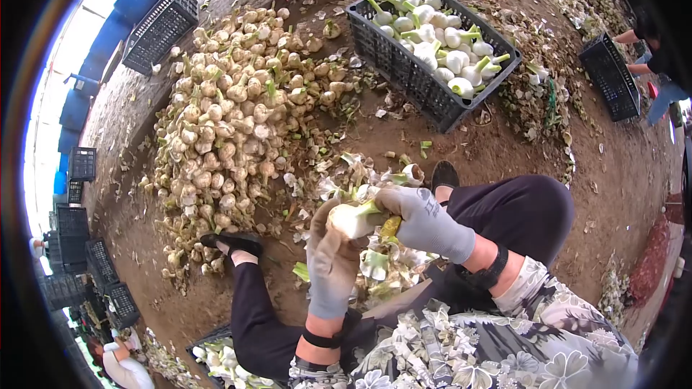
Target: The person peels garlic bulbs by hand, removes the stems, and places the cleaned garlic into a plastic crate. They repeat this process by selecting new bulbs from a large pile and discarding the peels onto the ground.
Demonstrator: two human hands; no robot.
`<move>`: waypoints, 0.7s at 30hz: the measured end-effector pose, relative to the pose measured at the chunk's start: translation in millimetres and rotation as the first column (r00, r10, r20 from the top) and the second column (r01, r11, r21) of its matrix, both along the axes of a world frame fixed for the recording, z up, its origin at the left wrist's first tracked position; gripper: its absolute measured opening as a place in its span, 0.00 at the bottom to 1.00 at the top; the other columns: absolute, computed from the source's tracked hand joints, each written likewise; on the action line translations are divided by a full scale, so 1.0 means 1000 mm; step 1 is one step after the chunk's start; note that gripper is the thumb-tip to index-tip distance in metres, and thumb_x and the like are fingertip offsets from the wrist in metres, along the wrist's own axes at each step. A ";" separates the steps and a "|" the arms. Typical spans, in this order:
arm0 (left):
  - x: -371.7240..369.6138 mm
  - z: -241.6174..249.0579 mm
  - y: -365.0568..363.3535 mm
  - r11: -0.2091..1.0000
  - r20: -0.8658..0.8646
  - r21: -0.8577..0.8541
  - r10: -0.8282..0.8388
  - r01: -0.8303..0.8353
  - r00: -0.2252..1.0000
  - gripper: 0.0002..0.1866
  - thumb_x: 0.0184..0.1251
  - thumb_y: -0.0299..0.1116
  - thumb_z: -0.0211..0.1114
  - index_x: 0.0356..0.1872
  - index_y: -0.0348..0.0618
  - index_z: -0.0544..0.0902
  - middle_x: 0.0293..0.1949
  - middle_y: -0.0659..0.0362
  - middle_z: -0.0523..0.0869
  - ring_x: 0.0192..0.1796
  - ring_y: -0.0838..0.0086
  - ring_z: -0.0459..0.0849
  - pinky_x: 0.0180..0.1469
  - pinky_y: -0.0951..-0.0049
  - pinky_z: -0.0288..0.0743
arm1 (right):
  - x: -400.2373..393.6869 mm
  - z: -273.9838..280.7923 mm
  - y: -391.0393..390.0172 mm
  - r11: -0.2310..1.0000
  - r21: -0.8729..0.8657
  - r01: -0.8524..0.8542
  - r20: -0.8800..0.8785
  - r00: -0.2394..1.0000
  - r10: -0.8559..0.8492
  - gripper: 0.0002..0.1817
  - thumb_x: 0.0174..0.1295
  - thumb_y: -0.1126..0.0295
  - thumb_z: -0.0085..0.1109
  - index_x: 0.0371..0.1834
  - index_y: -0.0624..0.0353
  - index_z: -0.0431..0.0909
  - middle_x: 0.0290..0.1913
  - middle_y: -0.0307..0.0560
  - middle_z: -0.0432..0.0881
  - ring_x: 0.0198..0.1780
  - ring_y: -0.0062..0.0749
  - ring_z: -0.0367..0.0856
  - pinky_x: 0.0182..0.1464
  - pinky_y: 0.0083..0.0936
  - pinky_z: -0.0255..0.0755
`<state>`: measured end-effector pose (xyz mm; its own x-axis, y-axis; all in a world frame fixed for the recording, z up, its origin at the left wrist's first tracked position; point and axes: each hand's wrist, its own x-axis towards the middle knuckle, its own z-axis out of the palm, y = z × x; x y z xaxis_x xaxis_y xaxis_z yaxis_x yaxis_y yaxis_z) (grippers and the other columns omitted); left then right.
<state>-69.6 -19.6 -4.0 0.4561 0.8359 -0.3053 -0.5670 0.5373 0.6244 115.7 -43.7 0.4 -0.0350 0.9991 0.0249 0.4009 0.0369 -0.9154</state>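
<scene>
In the head view, a peeled white garlic bulb (352, 222) with a short green stem is held between my two gloved hands. My left hand (331, 263) is closed around the bulb from the left and below. My right hand (431, 225), in a grey glove, has its fingers closed at the stem end. Under those fingers shows a small yellow object (390, 227), whose kind I cannot make out. Loose garlic skins and stem pieces (375, 263) lie on the ground below and around my hands.
A big heap of unpeeled garlic (223, 122) spreads ahead to the left. A black crate (414, 75) of peeled bulbs stands ahead to the right, and another crate (198, 351) sits by my left leg. At the far right a person (652, 50) handles a black crate (610, 78).
</scene>
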 end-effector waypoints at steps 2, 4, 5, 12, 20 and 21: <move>0.005 0.001 -0.001 0.991 0.098 -0.129 0.058 -0.045 0.993 0.25 0.69 0.26 0.62 0.65 0.40 0.66 0.58 0.53 0.77 0.57 0.68 0.80 0.59 0.71 0.76 | -0.002 -0.004 0.001 0.998 0.064 0.001 0.100 0.995 -0.007 0.11 0.57 0.71 0.65 0.37 0.66 0.75 0.36 0.56 0.80 0.40 0.47 0.81 0.43 0.31 0.72; 0.010 0.001 -0.005 0.999 -0.028 0.014 0.030 -0.030 0.999 0.26 0.69 0.28 0.61 0.66 0.39 0.65 0.59 0.54 0.76 0.58 0.69 0.79 0.61 0.71 0.73 | 0.000 -0.005 0.004 0.998 0.065 0.011 -0.030 1.000 -0.009 0.12 0.58 0.69 0.67 0.36 0.65 0.75 0.39 0.55 0.81 0.43 0.44 0.82 0.45 0.32 0.73; 0.012 0.001 -0.009 0.988 -0.161 0.151 0.023 0.002 0.987 0.26 0.70 0.30 0.60 0.67 0.38 0.65 0.60 0.55 0.75 0.59 0.69 0.78 0.63 0.71 0.70 | -0.001 -0.005 0.004 0.998 0.064 0.002 -0.027 1.000 -0.001 0.12 0.58 0.69 0.67 0.36 0.65 0.75 0.39 0.55 0.81 0.43 0.44 0.82 0.45 0.32 0.73; 0.018 -0.002 -0.008 0.886 -0.479 0.462 0.227 0.024 0.848 0.26 0.74 0.41 0.55 0.65 0.33 0.68 0.58 0.54 0.75 0.58 0.72 0.76 0.62 0.72 0.69 | -0.003 0.010 0.001 0.996 0.092 0.016 -0.117 0.993 -0.006 0.13 0.59 0.68 0.68 0.40 0.64 0.79 0.39 0.50 0.84 0.39 0.40 0.83 0.43 0.28 0.74; -0.004 -0.013 0.010 0.962 -0.048 -0.149 -0.239 0.230 0.970 0.35 0.76 0.59 0.43 0.60 0.30 0.71 0.46 0.52 0.83 0.44 0.68 0.85 0.49 0.68 0.80 | 0.002 0.005 -0.005 0.921 -0.316 -0.226 -0.570 0.821 0.005 0.12 0.59 0.68 0.68 0.37 0.67 0.80 0.27 0.39 0.80 0.34 0.18 0.76 0.38 0.22 0.71; -0.005 -0.016 0.009 0.963 -0.036 -0.163 -0.224 0.215 0.974 0.36 0.76 0.59 0.44 0.60 0.30 0.72 0.47 0.53 0.83 0.46 0.69 0.84 0.52 0.67 0.79 | 0.001 0.008 -0.004 0.931 -0.303 -0.206 -0.563 0.827 0.000 0.12 0.59 0.68 0.68 0.35 0.67 0.80 0.26 0.38 0.79 0.33 0.17 0.75 0.37 0.22 0.70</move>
<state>-74.9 -10.3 -20.1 0.6024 0.6566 -0.4538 -0.3924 0.7387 0.5480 116.5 -48.1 8.2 -0.2212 0.9389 -0.2636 -0.1555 -0.3008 -0.9409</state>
